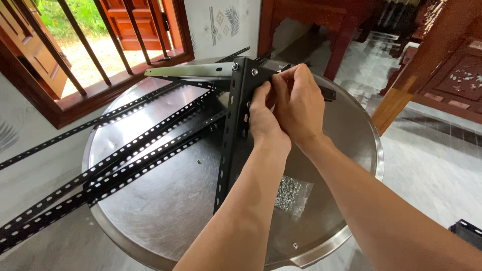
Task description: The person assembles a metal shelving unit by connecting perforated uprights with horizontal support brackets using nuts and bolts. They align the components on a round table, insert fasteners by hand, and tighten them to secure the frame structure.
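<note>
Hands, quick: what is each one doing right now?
Left hand: closed on the black slotted upright.
Right hand: fingers pinched at the upright's top; what it pinches is hidden.

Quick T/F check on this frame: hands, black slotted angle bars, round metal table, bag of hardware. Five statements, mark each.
1. Both hands, the left hand and the right hand, work at the top of the upright black perforated steel angle bar. True.
2. The round brushed-metal table is wooden and square. False: it is round and metallic.
3. A clear plastic bag of small silver fasteners lies on the table. True.
4. The long black slotted bars stand stacked upright. False: they lie flat, overhanging the table's edge.
5. The right hand holds a screwdriver. False: no tool is visible.
</note>
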